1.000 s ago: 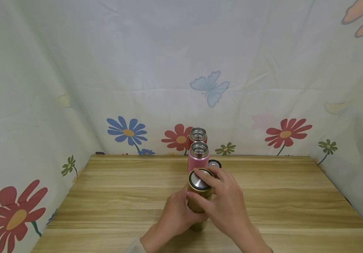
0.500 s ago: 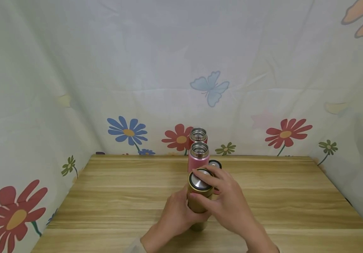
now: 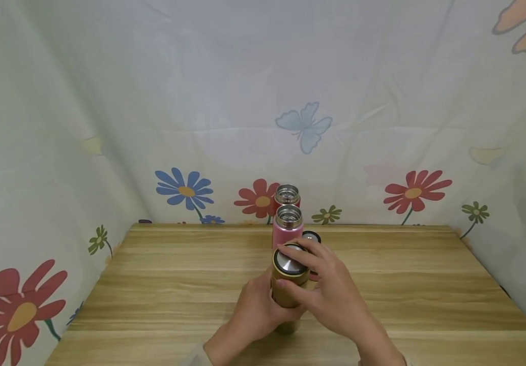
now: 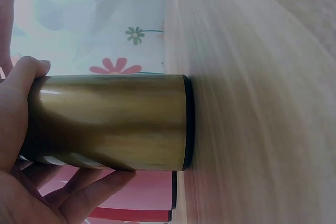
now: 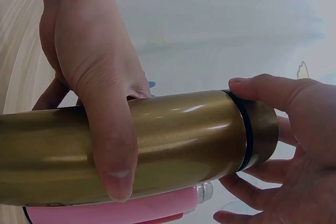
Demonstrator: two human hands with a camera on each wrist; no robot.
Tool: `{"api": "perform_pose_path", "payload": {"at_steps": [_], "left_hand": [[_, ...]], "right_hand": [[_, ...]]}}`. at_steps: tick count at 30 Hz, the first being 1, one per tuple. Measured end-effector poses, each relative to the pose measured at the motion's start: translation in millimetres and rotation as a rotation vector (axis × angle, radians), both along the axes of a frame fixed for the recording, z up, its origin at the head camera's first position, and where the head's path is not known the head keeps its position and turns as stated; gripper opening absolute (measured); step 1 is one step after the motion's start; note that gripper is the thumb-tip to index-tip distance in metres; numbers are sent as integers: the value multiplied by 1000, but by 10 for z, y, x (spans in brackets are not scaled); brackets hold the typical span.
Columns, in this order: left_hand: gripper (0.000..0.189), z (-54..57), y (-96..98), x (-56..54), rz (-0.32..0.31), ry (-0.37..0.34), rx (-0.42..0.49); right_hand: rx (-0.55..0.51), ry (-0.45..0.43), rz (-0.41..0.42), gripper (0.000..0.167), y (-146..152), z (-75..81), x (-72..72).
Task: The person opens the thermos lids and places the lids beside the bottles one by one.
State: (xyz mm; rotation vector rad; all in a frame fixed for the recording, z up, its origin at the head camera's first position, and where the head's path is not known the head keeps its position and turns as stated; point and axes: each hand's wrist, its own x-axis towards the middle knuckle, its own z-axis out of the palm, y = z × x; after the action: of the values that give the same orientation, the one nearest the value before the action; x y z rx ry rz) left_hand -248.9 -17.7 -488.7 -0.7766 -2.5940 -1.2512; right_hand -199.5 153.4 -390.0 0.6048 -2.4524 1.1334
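Note:
A gold thermos flask stands upright on the wooden table, its black base at the tabletop in the left wrist view. Around its body my left hand is wrapped, thumb on the near side. My right hand holds the gold lid at the top, with thumb and fingers on opposite sides. A dark ring runs between lid and body. The lid's top is a silver disc with a black rim. Directly behind stands a pink flask without a lid, its steel mouth showing.
A red flask, also lidless, stands behind the pink one near the table's back edge. Right of the pink flask lies a loose lid with a black rim. A reddish piece peeks out beside my right hand. Flower-printed cloth surrounds the table.
My right hand has turned slightly on the gold lid, its wrist shifting a little to the right. My left hand and the flasks keep their places.

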Motion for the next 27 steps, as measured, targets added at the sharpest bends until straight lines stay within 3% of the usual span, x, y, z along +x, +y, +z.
{"api": "perform_pose_path", "payload": {"at_steps": [5, 10, 20, 27], "left_hand": [[68, -15, -5, -2, -5, 40, 0], [68, -19, -3, -3, -11, 31, 9], [74, -14, 11, 8, 22, 22, -22], [78, 11, 12, 16, 36, -33, -54]], "right_hand": [[22, 52, -15, 61, -27, -6, -7], [38, 80, -71, 68, -64, -12, 16], [108, 241, -316, 71, -186, -13, 84], [168, 330, -422, 65, -280, -78, 87]]}}
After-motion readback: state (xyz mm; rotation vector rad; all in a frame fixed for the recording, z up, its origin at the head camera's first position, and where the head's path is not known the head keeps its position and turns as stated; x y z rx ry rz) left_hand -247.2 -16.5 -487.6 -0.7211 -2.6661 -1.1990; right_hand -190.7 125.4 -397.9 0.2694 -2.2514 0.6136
